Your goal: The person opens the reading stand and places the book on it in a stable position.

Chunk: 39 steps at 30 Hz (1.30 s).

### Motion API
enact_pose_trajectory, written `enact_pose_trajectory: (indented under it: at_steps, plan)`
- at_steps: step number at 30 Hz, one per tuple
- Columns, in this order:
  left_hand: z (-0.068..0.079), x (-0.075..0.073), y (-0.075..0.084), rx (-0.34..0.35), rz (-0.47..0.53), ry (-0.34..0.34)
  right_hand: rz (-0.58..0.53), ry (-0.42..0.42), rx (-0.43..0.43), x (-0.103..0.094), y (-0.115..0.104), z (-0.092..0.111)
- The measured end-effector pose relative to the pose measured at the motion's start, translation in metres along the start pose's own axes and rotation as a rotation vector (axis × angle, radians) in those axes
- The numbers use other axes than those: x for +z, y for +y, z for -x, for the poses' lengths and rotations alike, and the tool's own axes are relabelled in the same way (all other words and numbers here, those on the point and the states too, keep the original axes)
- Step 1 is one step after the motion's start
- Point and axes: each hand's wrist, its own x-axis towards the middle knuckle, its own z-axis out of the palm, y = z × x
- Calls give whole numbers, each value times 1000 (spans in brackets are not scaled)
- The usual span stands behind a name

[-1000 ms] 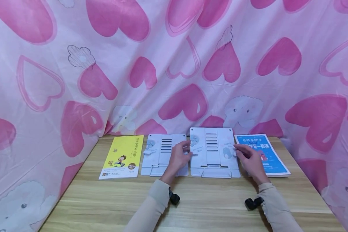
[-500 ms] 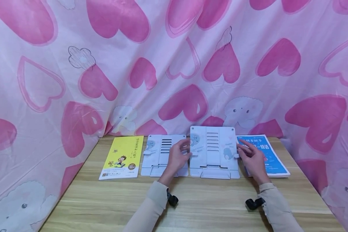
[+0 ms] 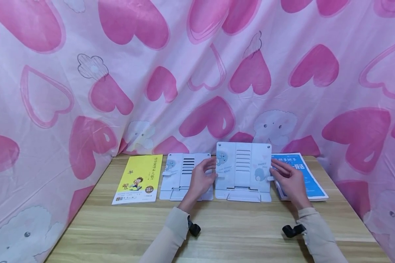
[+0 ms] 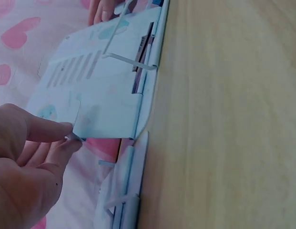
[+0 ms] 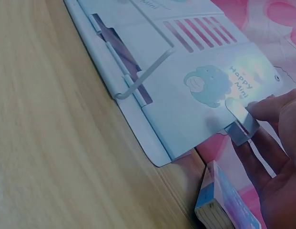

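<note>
In the head view a pale blue book stand (image 3: 243, 168) with slots, cartoon prints and a wire ledge (image 3: 243, 196) leans back on the table. My left hand (image 3: 201, 179) is at its left edge; in the left wrist view the thumb and a finger pinch the small side tab (image 4: 75, 135). At the opposite edge is my right hand (image 3: 289, 179). The right wrist view shows its thumb on the metal side clip (image 5: 242, 118), other fingers behind it. A second, similar book stand (image 3: 174, 182) sits just left, partly hidden by my left hand.
A yellow book (image 3: 139, 175) lies at the far left of the row. A thick blue book (image 3: 311, 182) lies to the right, partly behind my right hand. The wooden table (image 3: 230, 230) meets a pink heart-patterned curtain (image 3: 204, 117) at the back.
The right book stand's panel has risen slightly, and its right side has swung outward to the right. My right hand has moved right with it; the left hand has barely shifted.
</note>
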Motion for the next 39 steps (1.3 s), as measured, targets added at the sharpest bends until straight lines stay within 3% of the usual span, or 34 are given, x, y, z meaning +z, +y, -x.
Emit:
enact_pose_trajectory:
  at_steps: [8, 13, 28, 39]
  plan:
    - [3, -3, -3, 40, 21, -41, 3, -24, 11, -6, 2, 3]
    - [5, -2, -1, 29, 14, -49, 11, -38, -11, -11, 3, 7]
    - [3, 1, -1, 70, -2, -3, -14, -46, -105, -23, 1, 25]
    - [-2, 0, -1, 130, -21, 79, -67, -119, -82, -30, 7, 27]
